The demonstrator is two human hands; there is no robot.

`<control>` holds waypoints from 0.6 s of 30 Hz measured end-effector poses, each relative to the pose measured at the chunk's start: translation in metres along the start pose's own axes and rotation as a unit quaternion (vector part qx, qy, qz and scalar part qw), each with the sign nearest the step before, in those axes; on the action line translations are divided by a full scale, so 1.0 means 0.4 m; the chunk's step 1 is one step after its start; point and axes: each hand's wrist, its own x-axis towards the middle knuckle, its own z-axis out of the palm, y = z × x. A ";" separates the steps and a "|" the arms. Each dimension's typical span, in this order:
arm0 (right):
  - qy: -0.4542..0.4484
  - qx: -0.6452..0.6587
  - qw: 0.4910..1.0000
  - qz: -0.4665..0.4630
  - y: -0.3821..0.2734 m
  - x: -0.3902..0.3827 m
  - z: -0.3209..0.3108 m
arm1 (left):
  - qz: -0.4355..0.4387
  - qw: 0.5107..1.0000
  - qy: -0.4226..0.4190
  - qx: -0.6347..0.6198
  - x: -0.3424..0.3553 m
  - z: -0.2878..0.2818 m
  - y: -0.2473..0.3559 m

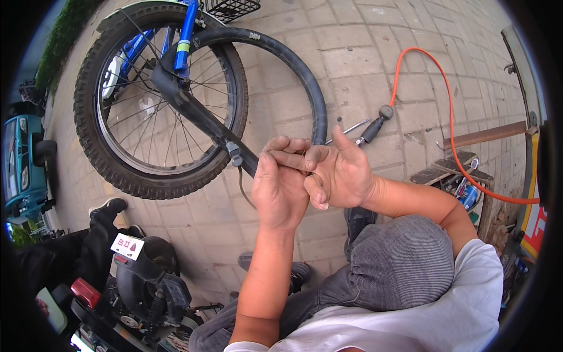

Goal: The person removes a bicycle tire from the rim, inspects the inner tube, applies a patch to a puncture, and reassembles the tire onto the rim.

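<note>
The ground [375, 76] is covered with flat, tan paving bricks, with sandy lines left between them. At the far left, a shiny teal car [24, 155] is parked. A big, round wheel [83, 111] is wrapped in bumpy black rubber and crossed by thin spokes. Through it, a smooth, black rubber tube [305, 82] is looped, and its two sides are hidden where the hands are reached. A thin, bendy orange hose [451, 117] is stretched over the bricks at the right. At the top, a black wire basket [234, 7] is partly cut off, so what is in it cannot be told. The left hand [281, 190] and right hand [346, 170] are held together with bent fingers; whether anything is pinched cannot be told. A small grey clip [234, 154] is seen on the tube.
</note>
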 end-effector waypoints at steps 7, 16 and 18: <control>-0.038 -0.120 0.991 0.042 0.025 -0.015 -0.015 | 0.002 0.998 -0.051 -0.026 0.000 -0.031 0.005; -0.012 0.033 0.999 0.004 0.008 -0.007 0.018 | -0.033 0.992 -0.091 -0.081 -0.016 -0.034 0.019; -0.007 0.058 0.998 0.001 0.006 -0.007 0.024 | -0.015 0.998 -0.047 -0.043 -0.030 -0.006 0.012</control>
